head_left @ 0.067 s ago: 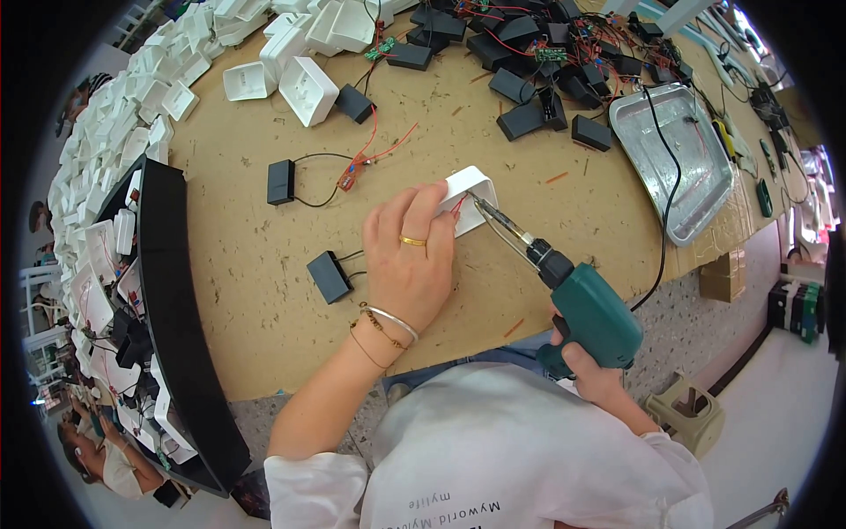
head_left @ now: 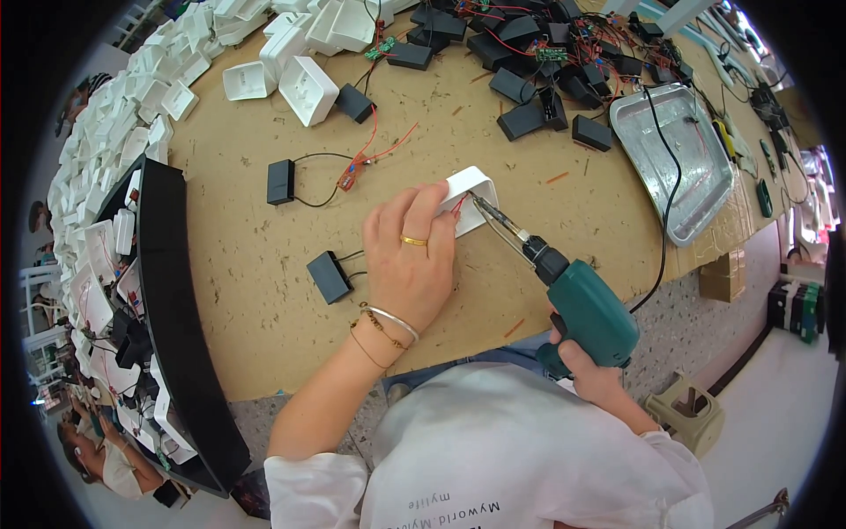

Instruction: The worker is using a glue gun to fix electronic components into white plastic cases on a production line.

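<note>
My left hand (head_left: 408,251) is closed around the edge of a small white plastic housing (head_left: 477,179), bracing it against the brown table covering. Red wires (head_left: 458,205) show inside the housing near my fingertips. In my right hand (head_left: 592,372) I grip a green pistol-shaped soldering gun (head_left: 594,310) by its handle. Its thin metal tip reaches into the housing beside the wires; whether it touches them is too small to tell. A black box (head_left: 330,277) lies left of my left wrist, with its dark leads running under that hand.
Another black box (head_left: 280,182) with a small red-wired part lies beyond. White housings (head_left: 308,91) pile up far left, and black boxes with wires (head_left: 520,121) far right. A black-walled bin (head_left: 167,291) stands left, a metal tray (head_left: 705,207) right. A black cord (head_left: 666,251) trails from the gun.
The soldering gun's body has shifted very slightly left and down, with its tip still at the housing. My left hand and the housing stay in place.
</note>
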`<state>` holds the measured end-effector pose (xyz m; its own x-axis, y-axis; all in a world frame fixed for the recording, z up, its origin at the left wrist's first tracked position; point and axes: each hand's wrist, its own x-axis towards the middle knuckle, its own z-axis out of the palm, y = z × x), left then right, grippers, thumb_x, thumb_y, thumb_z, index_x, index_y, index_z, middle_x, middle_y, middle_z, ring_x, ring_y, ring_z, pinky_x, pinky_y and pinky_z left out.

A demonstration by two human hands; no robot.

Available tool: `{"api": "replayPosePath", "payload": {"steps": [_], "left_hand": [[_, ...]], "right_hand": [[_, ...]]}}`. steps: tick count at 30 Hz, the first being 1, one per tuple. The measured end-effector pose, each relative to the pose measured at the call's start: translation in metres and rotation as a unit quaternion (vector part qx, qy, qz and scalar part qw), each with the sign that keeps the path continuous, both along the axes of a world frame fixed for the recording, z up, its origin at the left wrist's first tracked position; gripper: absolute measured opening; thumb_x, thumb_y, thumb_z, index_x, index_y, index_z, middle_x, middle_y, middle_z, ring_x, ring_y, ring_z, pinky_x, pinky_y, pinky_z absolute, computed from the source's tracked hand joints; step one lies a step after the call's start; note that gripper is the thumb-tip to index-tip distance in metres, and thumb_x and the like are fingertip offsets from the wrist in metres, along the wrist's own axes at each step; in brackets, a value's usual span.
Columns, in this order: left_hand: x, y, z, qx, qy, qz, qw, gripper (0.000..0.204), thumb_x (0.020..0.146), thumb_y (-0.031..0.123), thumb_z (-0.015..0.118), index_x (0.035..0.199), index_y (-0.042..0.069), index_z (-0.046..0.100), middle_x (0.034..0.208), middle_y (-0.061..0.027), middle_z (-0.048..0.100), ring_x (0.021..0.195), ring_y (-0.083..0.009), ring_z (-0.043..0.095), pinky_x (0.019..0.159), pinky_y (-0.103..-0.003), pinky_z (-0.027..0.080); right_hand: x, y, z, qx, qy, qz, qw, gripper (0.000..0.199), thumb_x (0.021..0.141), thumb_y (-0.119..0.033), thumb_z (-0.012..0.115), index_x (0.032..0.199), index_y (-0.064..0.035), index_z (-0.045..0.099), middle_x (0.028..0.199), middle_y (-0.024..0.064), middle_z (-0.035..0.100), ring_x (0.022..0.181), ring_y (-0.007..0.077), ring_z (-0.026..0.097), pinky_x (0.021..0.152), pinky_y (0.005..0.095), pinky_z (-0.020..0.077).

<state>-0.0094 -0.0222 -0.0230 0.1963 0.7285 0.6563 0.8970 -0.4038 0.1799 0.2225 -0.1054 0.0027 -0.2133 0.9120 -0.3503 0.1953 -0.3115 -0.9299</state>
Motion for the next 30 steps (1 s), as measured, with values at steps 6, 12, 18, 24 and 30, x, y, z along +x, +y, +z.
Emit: {"api": "replayPosePath", "payload": {"steps": [6,12,18,24,30], "left_hand": [[-0.0003,0.0003,0.0001,-0.006,-0.002,-0.01,1.0,0.023,0.067,0.0,0.068,0.082,0.007,0.052,0.112,-0.0047,0.053,0.1,-0.0252,0.051,0.08,-0.038,0.04],[-0.0007,0.0012,0.0007,-0.011,0.001,-0.019,1.0,0.022,0.067,0.0,0.067,0.081,0.007,0.051,0.112,-0.0048,0.053,0.1,-0.0257,0.05,0.08,-0.039,0.04],[-0.0002,0.0009,0.0011,-0.012,-0.001,-0.023,1.0,0.022,0.067,0.001,0.068,0.081,0.007,0.051,0.113,-0.0049,0.053,0.1,-0.0259,0.05,0.08,-0.04,0.04],[-0.0008,0.0001,0.0019,-0.021,-0.005,-0.026,0.999,0.023,0.067,0.001,0.068,0.081,0.007,0.052,0.114,-0.005,0.053,0.101,-0.026,0.05,0.08,-0.04,0.04],[-0.001,0.0004,0.0016,-0.02,-0.005,-0.026,0.999,0.022,0.067,0.001,0.068,0.08,0.007,0.052,0.114,-0.0053,0.053,0.102,-0.0261,0.05,0.081,-0.04,0.04]], "right_hand": [[0.0002,0.0025,-0.0027,0.041,-0.043,0.026,0.998,0.053,0.084,-0.041,0.058,0.119,-0.0015,0.05,0.085,0.0026,0.053,0.079,0.011,0.048,0.07,0.026,0.0399],[-0.0026,0.0047,-0.0039,0.104,-0.028,-0.01,0.994,0.014,0.081,-0.016,0.064,0.085,-0.0034,0.06,0.075,0.0022,0.058,0.067,0.0123,0.053,0.061,0.0269,0.0432],[-0.001,0.0033,-0.0078,0.111,-0.036,-0.015,0.993,0.019,0.079,-0.015,0.066,0.089,-0.0023,0.057,0.076,0.0027,0.058,0.068,0.012,0.052,0.062,0.0263,0.0426],[-0.001,0.0028,-0.0082,0.081,-0.023,-0.023,0.996,0.026,0.078,-0.015,0.067,0.096,-0.0016,0.054,0.077,0.0024,0.057,0.069,0.011,0.052,0.064,0.0264,0.0429],[-0.0036,0.0039,-0.0053,0.066,-0.03,-0.014,0.997,0.032,0.078,-0.015,0.066,0.103,0.0002,0.052,0.077,0.0021,0.057,0.068,0.01,0.052,0.065,0.0257,0.0435]]}}
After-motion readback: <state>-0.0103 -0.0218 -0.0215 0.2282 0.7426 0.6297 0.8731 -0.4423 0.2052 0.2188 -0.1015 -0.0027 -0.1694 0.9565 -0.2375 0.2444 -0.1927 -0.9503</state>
